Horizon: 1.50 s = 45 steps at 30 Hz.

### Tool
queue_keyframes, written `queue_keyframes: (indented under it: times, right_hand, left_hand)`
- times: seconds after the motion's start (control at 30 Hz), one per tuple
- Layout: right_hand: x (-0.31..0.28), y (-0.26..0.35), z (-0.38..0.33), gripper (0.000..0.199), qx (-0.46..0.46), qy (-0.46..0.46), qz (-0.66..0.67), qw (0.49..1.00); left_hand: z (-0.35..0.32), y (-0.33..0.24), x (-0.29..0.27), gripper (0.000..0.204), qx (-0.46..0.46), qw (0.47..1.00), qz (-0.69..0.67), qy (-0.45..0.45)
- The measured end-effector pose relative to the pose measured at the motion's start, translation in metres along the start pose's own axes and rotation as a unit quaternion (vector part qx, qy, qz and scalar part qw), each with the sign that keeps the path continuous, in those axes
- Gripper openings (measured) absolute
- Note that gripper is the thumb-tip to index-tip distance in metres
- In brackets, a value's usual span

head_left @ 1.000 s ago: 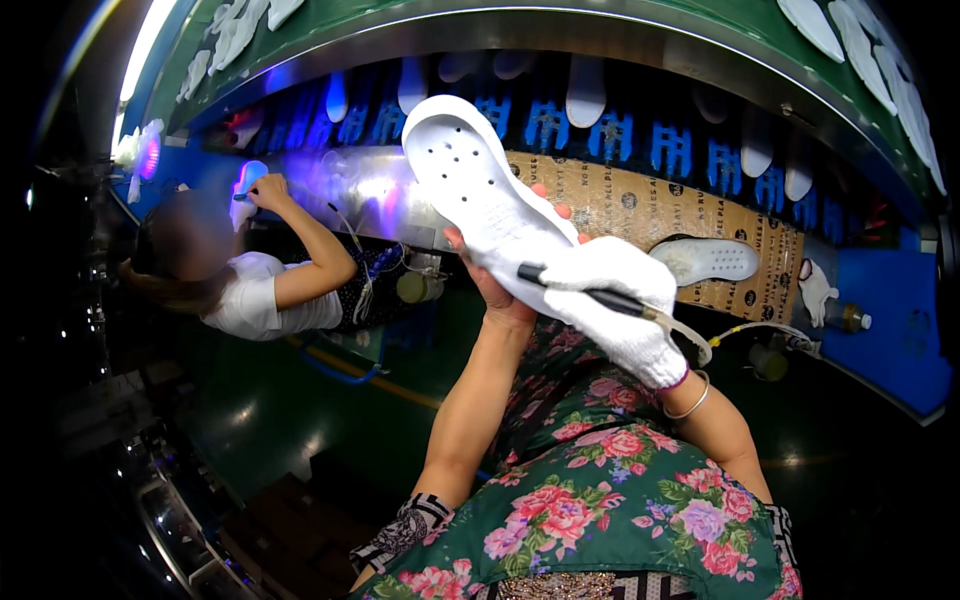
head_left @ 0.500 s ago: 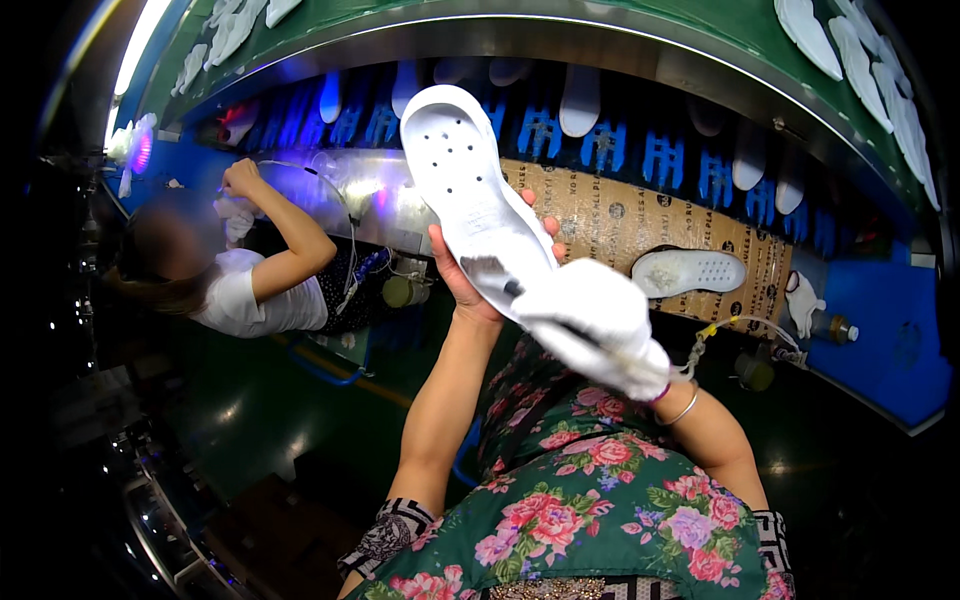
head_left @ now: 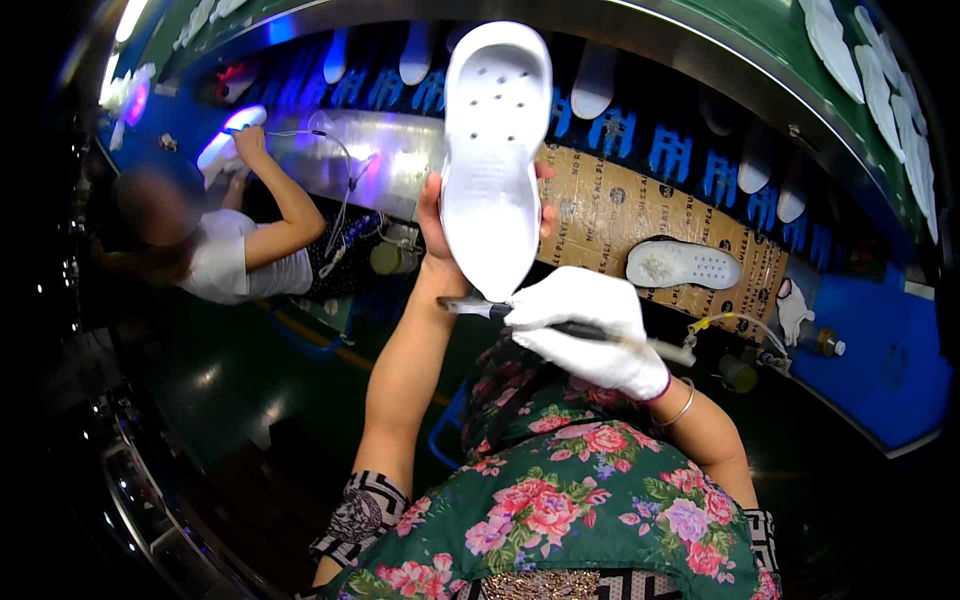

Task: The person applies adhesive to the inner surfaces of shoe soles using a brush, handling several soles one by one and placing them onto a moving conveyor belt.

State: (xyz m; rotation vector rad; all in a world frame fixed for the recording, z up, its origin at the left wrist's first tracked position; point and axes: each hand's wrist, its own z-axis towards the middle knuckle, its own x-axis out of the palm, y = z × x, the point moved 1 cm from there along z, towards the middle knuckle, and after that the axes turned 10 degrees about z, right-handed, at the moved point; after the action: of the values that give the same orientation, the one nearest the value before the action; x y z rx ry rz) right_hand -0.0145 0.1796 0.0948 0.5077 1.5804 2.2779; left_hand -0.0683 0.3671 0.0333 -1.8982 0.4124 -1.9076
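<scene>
My left hand, bare, grips a white shoe sole from beneath, with fingers showing along both edges. The sole stands toe-up, its inner face toward me, and has several small holes in the forepart. My right hand, in a white glove, is closed around a thin brush. The brush's dark tip points left, just below the sole's heel and close to my left wrist. Its pale handle end sticks out to the right of the glove.
A second sole lies on brown cardboard at right, beside a white glove and a small bottle. Blue holders carry soles along the back. A co-worker sits at left, holding a white sole.
The sole in my left hand has risen and turned more upright. The brush has come off its inner face to below the heel. The co-worker's white sole has come into view.
</scene>
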Motion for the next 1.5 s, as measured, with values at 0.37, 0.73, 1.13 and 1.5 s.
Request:
queue_keyframes:
  times: [0.37,0.73,1.13,1.5]
  right_hand:
    - [0.010,0.008,0.005,0.021,-0.053,0.025,-0.132,0.989]
    - [0.006,0.004,0.006,0.030,-0.134,0.055,-0.197,0.970]
    - [0.022,0.008,0.012,0.026,-0.080,0.065,-0.129,0.986]
    - [0.025,0.010,0.011,0.018,0.283,-0.091,0.168,0.940]
  left_hand:
    - [0.015,-0.008,0.005,0.100,-0.030,0.998,-0.015,0.048]
    - [0.012,-0.019,0.018,0.103,-0.093,0.994,0.051,-0.014]
    - [0.009,-0.033,-0.001,0.090,-0.078,0.995,0.067,0.005]
    - [-0.019,-0.020,-0.010,0.091,-0.007,0.998,-0.033,-0.056]
